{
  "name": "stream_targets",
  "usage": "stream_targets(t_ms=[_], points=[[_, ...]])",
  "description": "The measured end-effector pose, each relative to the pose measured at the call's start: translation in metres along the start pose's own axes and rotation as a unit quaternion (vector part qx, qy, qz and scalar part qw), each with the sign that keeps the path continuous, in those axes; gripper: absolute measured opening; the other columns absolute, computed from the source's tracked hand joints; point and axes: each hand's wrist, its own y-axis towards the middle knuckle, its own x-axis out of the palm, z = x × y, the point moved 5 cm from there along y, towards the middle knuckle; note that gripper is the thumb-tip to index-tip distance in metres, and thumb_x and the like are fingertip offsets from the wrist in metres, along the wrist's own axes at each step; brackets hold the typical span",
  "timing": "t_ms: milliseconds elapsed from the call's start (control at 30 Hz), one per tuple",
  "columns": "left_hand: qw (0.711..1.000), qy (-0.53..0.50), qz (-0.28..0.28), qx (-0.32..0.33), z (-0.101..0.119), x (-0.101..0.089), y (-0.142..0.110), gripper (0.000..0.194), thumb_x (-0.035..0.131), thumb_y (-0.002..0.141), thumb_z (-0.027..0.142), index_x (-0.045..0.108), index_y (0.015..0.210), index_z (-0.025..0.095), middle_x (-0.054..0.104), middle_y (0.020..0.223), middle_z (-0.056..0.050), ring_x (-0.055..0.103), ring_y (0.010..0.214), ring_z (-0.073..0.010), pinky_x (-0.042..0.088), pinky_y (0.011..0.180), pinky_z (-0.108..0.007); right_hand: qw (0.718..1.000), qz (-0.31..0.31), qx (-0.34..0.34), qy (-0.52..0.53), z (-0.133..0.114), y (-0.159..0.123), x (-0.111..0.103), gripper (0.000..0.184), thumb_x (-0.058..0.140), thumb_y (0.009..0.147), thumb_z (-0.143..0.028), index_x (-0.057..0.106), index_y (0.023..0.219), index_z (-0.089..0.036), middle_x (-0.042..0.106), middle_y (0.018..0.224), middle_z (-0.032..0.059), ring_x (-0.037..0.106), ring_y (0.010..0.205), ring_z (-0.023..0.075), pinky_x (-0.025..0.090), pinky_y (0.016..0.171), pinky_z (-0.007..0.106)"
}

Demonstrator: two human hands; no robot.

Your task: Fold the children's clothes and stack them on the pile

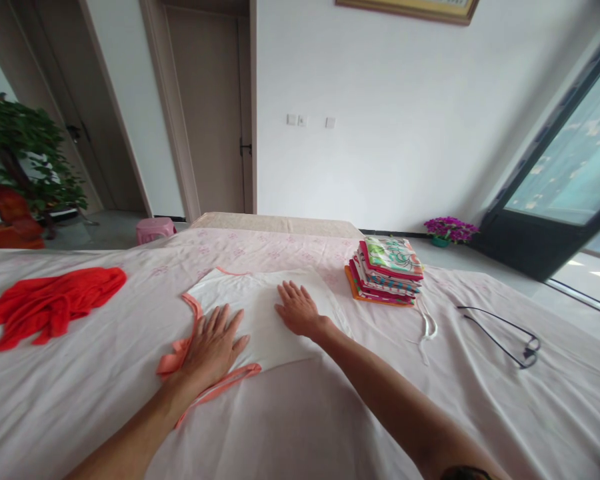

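A white cloth with salmon-pink trim [260, 293] lies spread flat on the pale pink sheet of the bed [330, 413]. My left hand [214, 347] rests flat on the cloth's near left part, fingers spread, over the pink trim. My right hand [297, 309] presses flat on the middle of the cloth, fingers stretched forward. Neither hand holds anything.
A stack of folded colourful cloths [386, 270] sits to the right, a white cord [427, 325] trailing below it. A red garment [50, 303] lies crumpled at the left. A thin black cable [505, 332] lies at the right. Beyond are a pink stool [155, 229], doors, a plant and a window.
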Motion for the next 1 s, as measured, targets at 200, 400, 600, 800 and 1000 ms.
stream_targets(t_ms=[200,400,600,800,1000], points=[[1.0,0.016,0.004,0.0,0.0,0.0,0.001,0.061,0.041,0.094,0.051,0.042,0.148,0.024,0.036,0.156,-0.016,0.029,0.145,-0.0358,0.019,0.115,-0.056,0.992,-0.021,-0.111,0.054,-0.041,0.054,0.029,0.07,0.022,0.099,-0.057,0.022,0.156,-0.015,0.017,0.163,0.0088,0.012,0.15,0.0229,0.006,0.121,0.042],[1.0,0.019,0.002,0.01,0.001,-0.002,0.001,0.061,0.038,0.095,0.052,0.042,0.148,0.024,0.035,0.156,-0.017,0.029,0.145,-0.037,0.021,0.114,-0.056,0.997,-0.053,0.047,0.012,0.052,0.089,0.019,0.069,0.017,0.1,-0.054,0.018,0.157,-0.016,0.012,0.164,0.0066,0.008,0.151,0.0228,0.005,0.12,0.044],[1.0,0.015,0.005,0.007,0.001,-0.002,0.0,0.059,0.04,0.095,0.051,0.042,0.148,0.024,0.035,0.156,-0.017,0.03,0.145,-0.0356,0.02,0.115,-0.056,0.985,-0.064,0.159,-0.034,0.141,0.05,0.005,0.067,0.013,0.1,-0.051,0.015,0.157,-0.016,0.01,0.164,0.0096,0.009,0.15,0.0236,0.012,0.118,0.046],[1.0,-0.016,0.017,0.018,0.001,-0.007,-0.001,0.058,0.041,0.095,0.049,0.046,0.145,0.02,0.038,0.154,-0.018,0.033,0.143,-0.0361,0.023,0.113,-0.056,0.975,-0.044,0.2,-0.086,0.156,0.004,-0.009,0.065,0.02,0.101,-0.046,0.027,0.153,-0.008,0.024,0.159,0.0182,0.021,0.147,0.0291,0.015,0.117,0.046],[0.991,-0.108,0.061,0.05,-0.001,-0.01,-0.005,0.05,0.045,0.093,0.041,0.054,0.137,0.019,0.048,0.148,-0.015,0.038,0.14,-0.0293,0.027,0.116,-0.051,0.991,-0.012,0.111,-0.076,0.091,-0.042,-0.014,0.065,0.02,0.101,-0.049,0.022,0.156,-0.014,0.017,0.163,0.0094,0.01,0.15,0.0237,0.007,0.12,0.045]])
